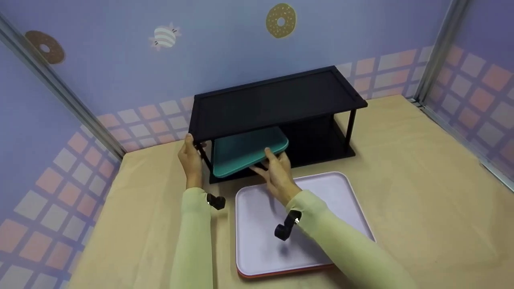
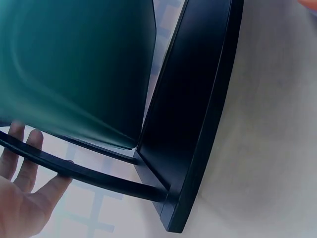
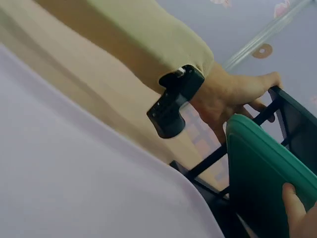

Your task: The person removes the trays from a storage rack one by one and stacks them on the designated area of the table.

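Note:
A black two-level shelf [image 1: 277, 100] stands on the covered table against the wall. My left hand [image 1: 191, 160] holds its front left corner, thumb at the top edge and fingers around the post, as the right wrist view also shows. With my right hand [image 1: 277, 176] I pinch the front edge of a green tray [image 1: 245, 150], thumb on top and fingers beneath. The tray is tilted and partly inside the shelf, above the lower board [image 2: 190, 99]; the upper board hides its back. In the left wrist view, my left fingers [image 2: 27, 168] reach past the post.
Directly before the shelf lies a pale lavender tray [image 1: 281, 249], stacked on a red-orange tray [image 1: 257, 276] whose rim shows underneath. A beige cloth [image 1: 433, 192] covers the table. Printed walls [image 1: 225, 48] close in the back and both sides.

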Demonstrator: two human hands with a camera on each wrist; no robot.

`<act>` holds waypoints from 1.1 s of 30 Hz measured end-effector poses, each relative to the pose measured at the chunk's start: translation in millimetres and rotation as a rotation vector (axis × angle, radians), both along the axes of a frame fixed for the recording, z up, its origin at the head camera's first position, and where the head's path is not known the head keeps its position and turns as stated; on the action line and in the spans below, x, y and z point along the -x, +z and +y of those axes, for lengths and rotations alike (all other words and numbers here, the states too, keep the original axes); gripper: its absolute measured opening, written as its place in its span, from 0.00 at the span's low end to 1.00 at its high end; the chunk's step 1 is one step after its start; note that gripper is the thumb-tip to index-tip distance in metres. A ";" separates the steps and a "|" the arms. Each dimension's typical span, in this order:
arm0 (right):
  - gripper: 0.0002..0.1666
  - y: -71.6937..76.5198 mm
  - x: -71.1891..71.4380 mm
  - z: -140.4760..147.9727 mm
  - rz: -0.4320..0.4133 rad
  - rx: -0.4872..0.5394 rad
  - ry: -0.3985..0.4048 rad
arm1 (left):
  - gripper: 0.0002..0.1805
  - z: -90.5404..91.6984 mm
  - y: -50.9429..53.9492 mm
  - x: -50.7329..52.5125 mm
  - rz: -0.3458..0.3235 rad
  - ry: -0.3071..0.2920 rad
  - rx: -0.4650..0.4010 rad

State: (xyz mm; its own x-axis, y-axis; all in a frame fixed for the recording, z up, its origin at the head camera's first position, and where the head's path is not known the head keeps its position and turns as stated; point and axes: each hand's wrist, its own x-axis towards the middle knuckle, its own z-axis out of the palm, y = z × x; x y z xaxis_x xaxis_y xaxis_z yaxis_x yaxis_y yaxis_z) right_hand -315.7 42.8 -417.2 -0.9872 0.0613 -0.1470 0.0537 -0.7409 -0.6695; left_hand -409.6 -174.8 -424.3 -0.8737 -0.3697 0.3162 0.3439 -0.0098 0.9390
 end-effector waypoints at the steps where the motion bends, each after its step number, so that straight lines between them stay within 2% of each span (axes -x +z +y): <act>1: 0.31 1.0 -0.7 3.3 0.004 -0.017 -0.004 | 0.30 0.5 -0.2 -0.3 -0.003 -0.001 -0.007; 8: 0.29 1.5 -2.8 28.8 0.038 -0.069 -0.044 | 0.35 1.0 -2.4 -2.3 -0.018 0.008 -0.010; 14: 0.29 1.8 -1.5 48.2 0.067 -0.086 -0.051 | 0.36 -1.5 -0.7 -2.0 -0.015 0.007 -0.019; 20: 0.31 -2.2 -4.1 69.8 0.082 -0.138 -0.040 | 0.33 -0.8 -2.0 -1.2 0.002 0.026 -0.009; 27: 0.32 -5.3 -12.3 99.3 0.069 -0.190 -0.027 | 0.34 1.6 -3.1 -1.3 0.029 -0.004 -0.006; 33: 0.32 -7.6 -18.6 121.2 0.062 -0.213 -0.012 | 0.33 -1.6 -2.3 -0.5 0.028 0.033 0.013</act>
State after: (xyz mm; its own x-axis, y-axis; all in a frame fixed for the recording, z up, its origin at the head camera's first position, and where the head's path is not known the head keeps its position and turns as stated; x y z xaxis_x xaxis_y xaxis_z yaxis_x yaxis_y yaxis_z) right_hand -297.2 164.0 -424.8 -0.9930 0.0965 -0.0684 -0.0007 -0.5826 -0.8127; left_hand -409.0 -176.4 -426.6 -0.8521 -0.3936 0.3449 0.3697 0.0136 0.9290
